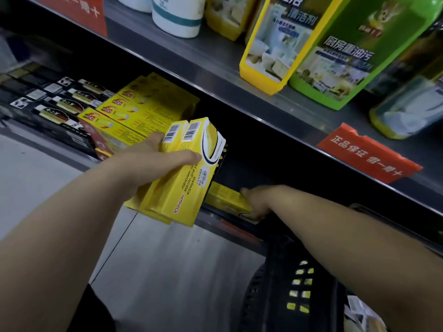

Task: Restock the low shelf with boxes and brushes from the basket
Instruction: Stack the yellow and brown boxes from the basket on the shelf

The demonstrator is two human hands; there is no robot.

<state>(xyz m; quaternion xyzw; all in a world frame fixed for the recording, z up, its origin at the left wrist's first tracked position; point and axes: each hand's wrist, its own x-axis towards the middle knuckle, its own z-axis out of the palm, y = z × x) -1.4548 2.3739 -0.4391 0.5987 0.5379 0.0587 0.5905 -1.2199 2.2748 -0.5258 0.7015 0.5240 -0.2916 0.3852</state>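
Left hand (153, 161) clasps two yellow boxes (184, 178) before the low shelf (215, 219). Right hand (257, 202) pinches a single box (225, 198) at the shelf's front edge, above the basket (271, 295).

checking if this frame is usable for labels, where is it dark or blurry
Head view: the low shelf is deep in shadow inside, dimming the right hand gripping a flat box; head view: print on the yellow boxes in the left hand reads sharp; head view: the bottle at the right edge is smeared.
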